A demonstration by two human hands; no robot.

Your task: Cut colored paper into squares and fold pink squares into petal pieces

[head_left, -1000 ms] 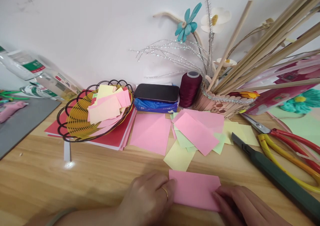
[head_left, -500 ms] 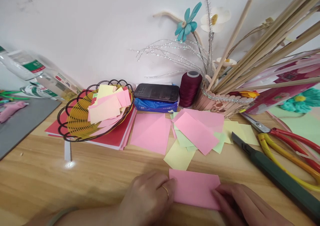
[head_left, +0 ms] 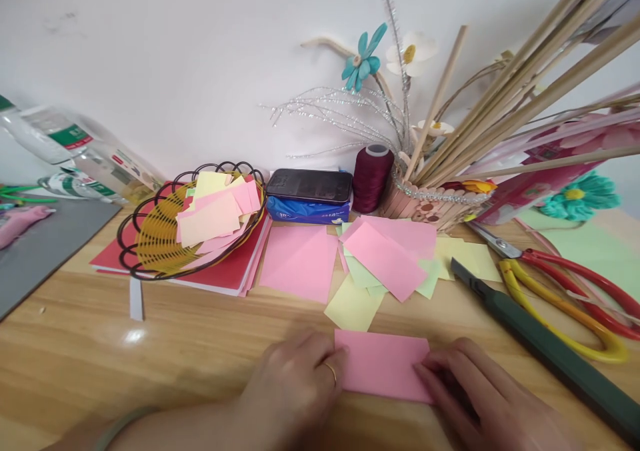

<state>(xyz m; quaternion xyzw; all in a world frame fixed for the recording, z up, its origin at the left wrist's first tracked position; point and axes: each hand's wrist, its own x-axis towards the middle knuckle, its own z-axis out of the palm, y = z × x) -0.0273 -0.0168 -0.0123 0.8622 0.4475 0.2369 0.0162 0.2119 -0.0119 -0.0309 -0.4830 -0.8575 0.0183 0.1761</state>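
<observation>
A pink sheet of paper (head_left: pixel 383 366), folded into a rectangle, lies at the front of the wooden table between my hands. My left hand (head_left: pixel 297 384), with a gold ring on one finger, is closed on the paper's left edge. At the right edge, the thumb and fingers of my right hand (head_left: pixel 480 388) pinch the same paper. Just beyond it lie a yellow paper square (head_left: pixel 355 304) and a pile of pink (head_left: pixel 385 259) and green paper pieces.
A woven basket (head_left: pixel 150 251) of paper slips sits on red paper (head_left: pixel 220 279) at left. Behind are a phone (head_left: pixel 310 184), a maroon thread spool (head_left: pixel 371 179) and a stick-covered pot (head_left: pixel 425 204). A dark green cutter (head_left: pixel 540 341) and scissors (head_left: pixel 565 318) lie at right.
The view has shifted slightly, so things at the right appear farther left. Both hands keep hold of the pink paper, which appears slightly higher in view.
</observation>
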